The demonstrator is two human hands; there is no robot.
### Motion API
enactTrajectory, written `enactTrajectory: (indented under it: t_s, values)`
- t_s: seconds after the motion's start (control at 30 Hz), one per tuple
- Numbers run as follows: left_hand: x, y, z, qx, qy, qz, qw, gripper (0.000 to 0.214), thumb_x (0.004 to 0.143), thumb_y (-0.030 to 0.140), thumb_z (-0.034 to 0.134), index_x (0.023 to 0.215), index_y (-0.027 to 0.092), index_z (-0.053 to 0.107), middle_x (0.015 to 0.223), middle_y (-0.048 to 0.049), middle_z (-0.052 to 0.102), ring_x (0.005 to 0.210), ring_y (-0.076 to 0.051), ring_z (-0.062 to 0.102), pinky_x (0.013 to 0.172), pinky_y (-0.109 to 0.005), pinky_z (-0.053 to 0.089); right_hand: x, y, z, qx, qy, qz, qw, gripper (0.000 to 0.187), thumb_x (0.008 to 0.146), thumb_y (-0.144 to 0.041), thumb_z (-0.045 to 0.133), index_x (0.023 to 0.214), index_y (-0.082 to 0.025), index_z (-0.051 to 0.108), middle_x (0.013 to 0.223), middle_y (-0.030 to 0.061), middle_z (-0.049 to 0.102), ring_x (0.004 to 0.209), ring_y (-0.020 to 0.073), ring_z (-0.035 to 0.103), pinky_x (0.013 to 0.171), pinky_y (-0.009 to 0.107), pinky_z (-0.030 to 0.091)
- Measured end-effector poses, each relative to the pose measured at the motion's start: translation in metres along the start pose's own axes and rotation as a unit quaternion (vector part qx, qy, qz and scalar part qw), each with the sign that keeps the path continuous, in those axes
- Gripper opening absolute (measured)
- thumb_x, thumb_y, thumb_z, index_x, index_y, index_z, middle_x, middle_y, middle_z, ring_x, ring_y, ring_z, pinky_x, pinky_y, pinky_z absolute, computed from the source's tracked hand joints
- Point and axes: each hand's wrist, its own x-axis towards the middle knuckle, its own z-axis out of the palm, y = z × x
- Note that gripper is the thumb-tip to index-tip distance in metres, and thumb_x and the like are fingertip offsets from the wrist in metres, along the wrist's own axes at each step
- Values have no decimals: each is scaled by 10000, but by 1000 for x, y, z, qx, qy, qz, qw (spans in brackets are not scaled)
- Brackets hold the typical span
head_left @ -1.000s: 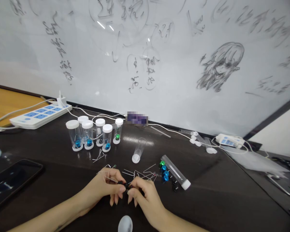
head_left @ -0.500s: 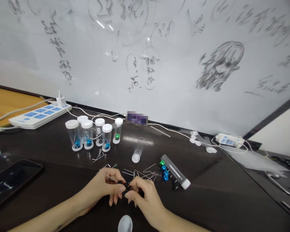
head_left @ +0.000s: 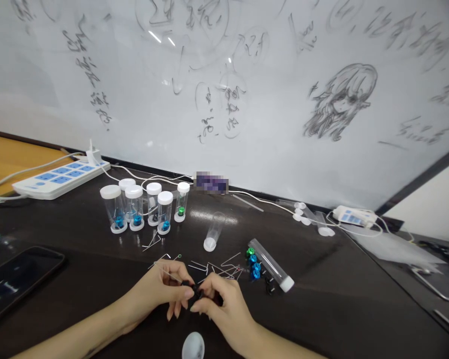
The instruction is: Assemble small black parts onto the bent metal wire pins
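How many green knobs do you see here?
2: one green knob inside the rightmost capped standing tube, another green knob beside the lying tube. Others may be hidden.

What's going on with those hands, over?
Left hand, right hand: both gripping small black part, partly hidden. Bent wires just beyond. Capped tubes upright, farther back left.

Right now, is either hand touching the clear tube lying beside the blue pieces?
No, the left hand and right hand hold a small black item, apart from that tube.
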Motion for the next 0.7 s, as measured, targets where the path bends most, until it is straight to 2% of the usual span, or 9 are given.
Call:
enactTrajectory:
  t_s: [0.13, 0.4, 0.47, 0.57, 0.7]
  values:
    - [-1, 0, 1, -4, 2, -1, 1000, 225, 689, 270, 786, 736, 128, 618, 515, -9, 674, 385, -93, 574, 344, -143, 428, 0, 3, -2, 10, -41, 0, 999, 243, 873, -267, 620, 660, -172, 553, 518, -49, 552, 458, 93, 490, 480, 186, 346]
    - [0, -1, 1, -11, 10, 17, 1000, 207, 709, 261, 770, 753, 132, 614, 561, -24, 695, 399, -93, 577, 349, -146, 428, -2, 3, -3, -18, -65, -14, 998, 386, 997, -362, 380, 714, -170, 558, 546, -27, 555, 469, 98, 512, 512, 194, 381]
    - [0, 0, 0, -17, 9, 18, 1000, 208, 710, 263, 769, 757, 134, 614, 560, -23, 690, 406, -96, 580, 353, -149, 429, -2, 2, -3, -19, -56, -10, 998, 318, 979, -336, 437, 730, -174, 550, 564, -38, 540, 483, 95, 508, 516, 193, 377]
    - [0, 1, 0, -22, 9, 17, 1000, 206, 713, 266, 766, 760, 134, 616, 564, -24, 685, 414, -97, 580, 358, -148, 426, 0, 0, -2, -24, -21, -2, 999, 125, 878, -266, 619, 799, -186, 565, 591, -61, 518, 512, 96, 502, 521, 191, 371]
    - [0, 2, 1, -14, 12, 14, 1000, 205, 708, 263, 771, 736, 128, 620, 541, -17, 675, 399, -90, 571, 353, -144, 427, 1, 0, -1, -34, 21, 5, 999, 176, 744, -151, 745, 805, -191, 585, 614, -73, 508, 534, 95, 484, 526, 190, 363]
